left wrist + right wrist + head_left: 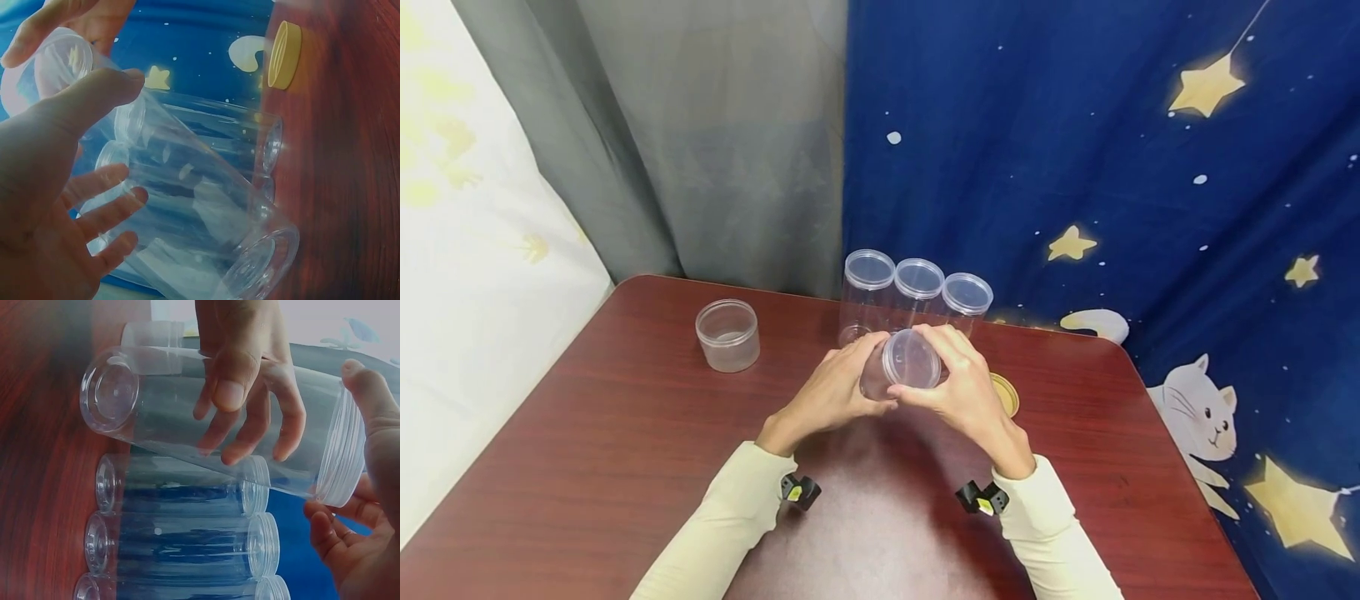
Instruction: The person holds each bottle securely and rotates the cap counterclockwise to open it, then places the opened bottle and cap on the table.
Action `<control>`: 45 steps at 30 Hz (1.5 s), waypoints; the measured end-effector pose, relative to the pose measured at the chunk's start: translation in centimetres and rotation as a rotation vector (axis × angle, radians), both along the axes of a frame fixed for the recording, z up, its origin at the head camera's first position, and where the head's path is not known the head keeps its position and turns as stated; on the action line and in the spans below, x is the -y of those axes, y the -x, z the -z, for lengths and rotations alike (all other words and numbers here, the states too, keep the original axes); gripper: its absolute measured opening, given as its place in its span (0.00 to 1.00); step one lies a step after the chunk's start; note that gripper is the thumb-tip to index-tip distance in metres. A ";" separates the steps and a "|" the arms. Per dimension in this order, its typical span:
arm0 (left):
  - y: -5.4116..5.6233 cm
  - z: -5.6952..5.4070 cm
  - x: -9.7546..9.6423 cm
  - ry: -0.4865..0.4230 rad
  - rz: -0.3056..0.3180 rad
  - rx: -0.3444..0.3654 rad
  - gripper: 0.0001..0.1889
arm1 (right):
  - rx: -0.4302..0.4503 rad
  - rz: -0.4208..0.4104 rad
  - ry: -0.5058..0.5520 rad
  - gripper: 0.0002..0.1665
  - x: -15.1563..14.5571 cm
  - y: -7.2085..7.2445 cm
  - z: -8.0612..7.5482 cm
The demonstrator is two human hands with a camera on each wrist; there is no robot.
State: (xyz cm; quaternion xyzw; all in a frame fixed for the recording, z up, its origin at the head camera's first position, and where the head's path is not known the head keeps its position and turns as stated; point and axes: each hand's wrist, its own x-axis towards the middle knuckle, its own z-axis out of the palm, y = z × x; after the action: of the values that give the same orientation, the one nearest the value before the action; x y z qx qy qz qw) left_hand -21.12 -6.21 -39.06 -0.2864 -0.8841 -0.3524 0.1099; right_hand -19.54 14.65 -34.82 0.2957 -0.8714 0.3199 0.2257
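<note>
A tall clear plastic jar (169, 403) is held tilted above the table between both hands. My left hand (831, 385) grips its body, thumb on one side and fingers round the other. At the top end, my right hand (957, 379) holds the jar's clear lid (913, 360) by its ridged edge between thumb and fingers. The jar's bottom (259, 262) points down toward the table in the left wrist view, and only a transparent interior shows through its wall.
Three similar lidded jars (919, 279) stand in a row behind the hands. A short, wide clear container (728, 342) stands at the left of the brown table (625, 467). A yellow lid (1006, 395) sits beside the right hand. Curtains hang along the back.
</note>
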 end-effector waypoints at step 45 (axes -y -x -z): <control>-0.2 -0.6 -1.2 -0.028 0.022 -0.031 0.47 | 0.091 0.026 0.057 0.36 1.4 -0.4 -0.4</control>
State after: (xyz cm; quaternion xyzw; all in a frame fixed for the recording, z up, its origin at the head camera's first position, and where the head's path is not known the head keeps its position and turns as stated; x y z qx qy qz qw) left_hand -20.89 -5.01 -38.49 -0.2998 -0.8741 -0.3616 0.1240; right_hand -19.18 13.27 -34.39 0.2630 -0.8751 0.3547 0.1983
